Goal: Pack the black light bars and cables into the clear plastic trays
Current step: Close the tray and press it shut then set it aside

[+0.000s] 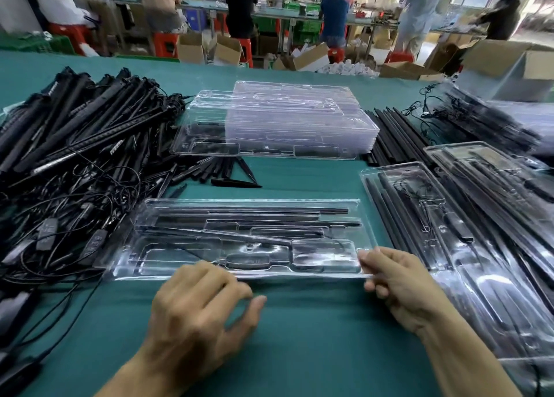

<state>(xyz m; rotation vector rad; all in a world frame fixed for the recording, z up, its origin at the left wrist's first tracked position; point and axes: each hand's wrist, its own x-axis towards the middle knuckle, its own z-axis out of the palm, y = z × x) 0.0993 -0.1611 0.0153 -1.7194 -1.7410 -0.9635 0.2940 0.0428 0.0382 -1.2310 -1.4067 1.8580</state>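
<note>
Nearest the table's [299, 342] near edge, we see the left hand [195, 300] with its curled fingers set on the near rim of a clear plastic tray [269, 202] and its thumb spread out over the green cloth; we cannot tell whether it actually grips the rim. The right hand [395, 279] pinches the tray's near right corner between thumb and curled fingers. The tray lies lengthwise across the table's near middle, and its moulded recesses hold black light bars [254, 216] towards the far side and a cable with its controller [248, 260] towards the near side. Along the right edge we note filled trays [467, 240] overlapping one another. Along the left edge lies a loose pile of bars and tangled cables [75, 144]. Beyond the held tray, mid-table, stands a stack of empty trays [275, 120], with a row of bare black bars [395, 138] just beside it on the right. Past the far edge we see cardboard boxes [308, 57] and people at other benches, all blurred
</note>
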